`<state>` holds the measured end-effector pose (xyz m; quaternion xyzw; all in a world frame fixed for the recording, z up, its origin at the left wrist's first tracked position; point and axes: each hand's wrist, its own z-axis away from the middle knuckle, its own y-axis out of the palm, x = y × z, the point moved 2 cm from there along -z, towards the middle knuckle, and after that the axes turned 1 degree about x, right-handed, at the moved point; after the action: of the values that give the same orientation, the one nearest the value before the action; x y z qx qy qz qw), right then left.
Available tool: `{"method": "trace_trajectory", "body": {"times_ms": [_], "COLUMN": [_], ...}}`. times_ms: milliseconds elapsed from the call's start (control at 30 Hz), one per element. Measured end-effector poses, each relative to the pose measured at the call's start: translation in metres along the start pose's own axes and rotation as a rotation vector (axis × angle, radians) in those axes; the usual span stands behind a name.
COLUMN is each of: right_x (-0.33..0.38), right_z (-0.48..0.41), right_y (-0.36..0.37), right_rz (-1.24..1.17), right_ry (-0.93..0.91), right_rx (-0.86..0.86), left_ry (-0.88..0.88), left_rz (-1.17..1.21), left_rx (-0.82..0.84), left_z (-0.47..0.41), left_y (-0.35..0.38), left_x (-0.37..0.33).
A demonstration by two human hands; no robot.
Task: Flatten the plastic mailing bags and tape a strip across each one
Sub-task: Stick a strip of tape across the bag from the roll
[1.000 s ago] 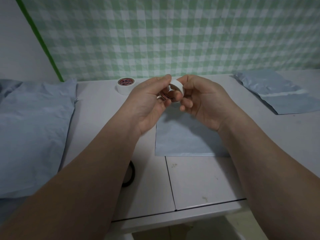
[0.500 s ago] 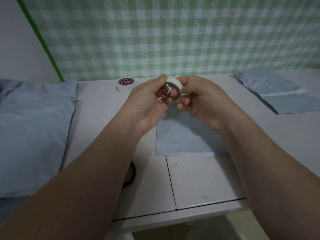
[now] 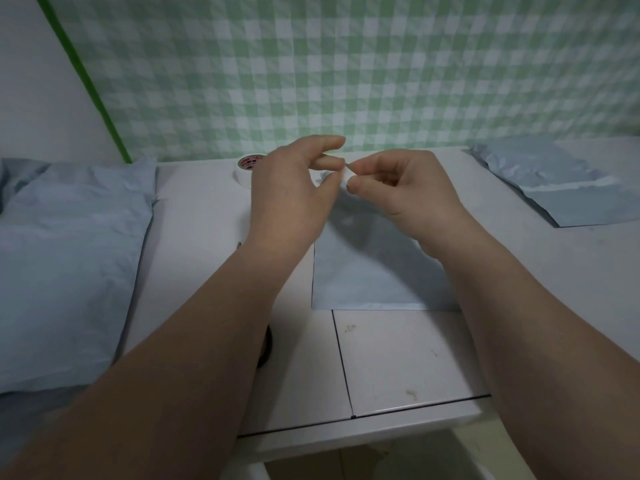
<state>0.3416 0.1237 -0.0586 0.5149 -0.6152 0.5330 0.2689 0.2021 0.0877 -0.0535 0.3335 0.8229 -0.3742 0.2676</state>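
Note:
Both my hands are raised over the middle of the white table (image 3: 408, 358). My left hand (image 3: 294, 192) and my right hand (image 3: 401, 188) meet fingertip to fingertip around the white tape roll (image 3: 343, 174). Only a thin white sliver of the roll shows between them. My right thumb and forefinger pinch it, and my left fingers curl against its other side. Below the hands a pale blue mailing bag (image 3: 367, 271) lies flat on the table.
A second white tape roll (image 3: 250, 164) with a red label stands at the back by my left hand. A black tape ring (image 3: 266, 348) peeks from under my left forearm. Puffy blue bags (image 3: 69, 258) pile up at left; another bag (image 3: 554, 192) lies at right.
The roll has turned so its red core no longer shows. My hands have shifted slightly apart and my left fingers have spread more.

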Motion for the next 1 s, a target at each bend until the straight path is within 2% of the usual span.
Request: {"method": "trace_trajectory", "body": {"times_ms": [333,600,1000], "right_x": [0.0068,0.005,0.0037], "right_z": [0.0038,0.0037,0.0045], "right_y": [0.0005,0.0003,-0.001], "right_rz": [0.115,0.234,0.177], "right_ry": [-0.056,-0.093,-0.068], "right_rx": [0.027,0.114,0.175], "left_ry": [0.119,0.062,0.053], "left_rz": [-0.128,-0.076,-0.077], "left_rx": [0.004,0.11,0.11], "left_z": [-0.0032,-0.0045,-0.002], "left_y": [0.0002,-0.0027,0.0008], "left_x": [0.0017,0.0073,0.0021]}}
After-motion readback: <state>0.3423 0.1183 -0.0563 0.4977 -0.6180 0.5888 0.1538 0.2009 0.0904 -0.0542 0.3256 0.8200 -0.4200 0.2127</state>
